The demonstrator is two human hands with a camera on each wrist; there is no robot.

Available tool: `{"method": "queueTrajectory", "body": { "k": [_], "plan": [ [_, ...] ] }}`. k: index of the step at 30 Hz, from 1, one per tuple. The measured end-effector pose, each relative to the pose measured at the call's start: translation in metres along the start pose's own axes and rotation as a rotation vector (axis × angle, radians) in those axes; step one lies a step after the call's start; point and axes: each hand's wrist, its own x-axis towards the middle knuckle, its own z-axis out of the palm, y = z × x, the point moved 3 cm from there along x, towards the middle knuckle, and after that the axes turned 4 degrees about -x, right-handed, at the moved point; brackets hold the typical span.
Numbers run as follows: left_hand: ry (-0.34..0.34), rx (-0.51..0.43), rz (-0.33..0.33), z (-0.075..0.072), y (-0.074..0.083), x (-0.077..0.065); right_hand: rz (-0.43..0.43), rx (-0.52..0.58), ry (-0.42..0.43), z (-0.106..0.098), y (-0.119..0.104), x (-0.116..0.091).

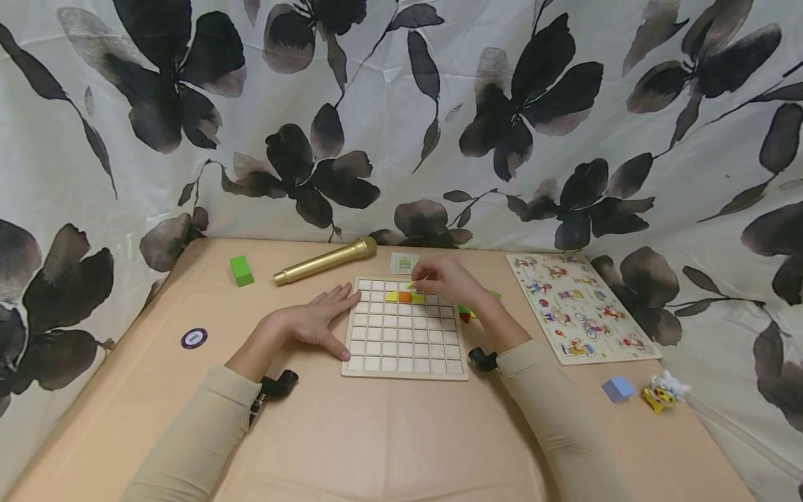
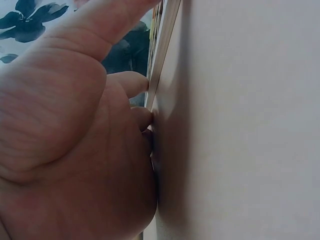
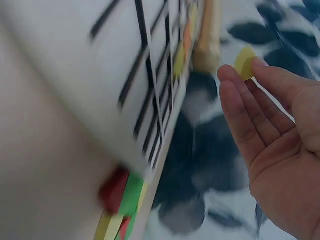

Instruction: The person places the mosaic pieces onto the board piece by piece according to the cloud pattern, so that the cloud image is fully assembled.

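Note:
A white grid board with a light wooden rim lies on the table. In one of its upper rows sit a yellow tile, an orange tile and a yellow-green tile, side by side. My right hand is over the board's top edge, pinching a small yellow tile between thumb and fingertips. Spread flat beside the board, my left hand has its thumb and fingertips at the left rim. Red, green and yellow pieces lie at the board's right side, partly hidden by my right forearm in the head view.
A small card with a green pattern lies behind the board. Around it are a gold microphone, a green block, a poker chip, a picture board, a blue block and a small toy figure.

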Motion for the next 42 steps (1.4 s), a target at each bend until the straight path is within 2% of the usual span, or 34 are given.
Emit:
{"method": "queueTrajectory", "body": {
  "k": [5,11,19,27,33,42],
  "plan": [
    [0.003,-0.006,-0.001,0.000,0.000,0.000,-0.081,-0.092,-0.130,0.024,-0.021,0.022],
    [0.003,-0.001,-0.004,0.000,0.000,-0.001,-0.155,-0.193,-0.207,0.047,-0.034,0.035],
    [0.001,-0.001,0.007,0.001,0.001,-0.001,-0.155,-0.246,-0.206,0.058,-0.035,0.039],
    [0.001,-0.001,0.008,0.000,0.003,-0.003,-0.188,-0.198,-0.227,0.060,-0.034,0.038],
    [0.000,0.000,0.007,0.000,0.004,-0.003,-0.197,-0.216,-0.241,0.062,-0.034,0.039],
    [0.003,0.000,0.015,0.001,0.003,-0.002,-0.285,-0.363,-0.265,0.068,-0.034,0.040]
  ]
}}
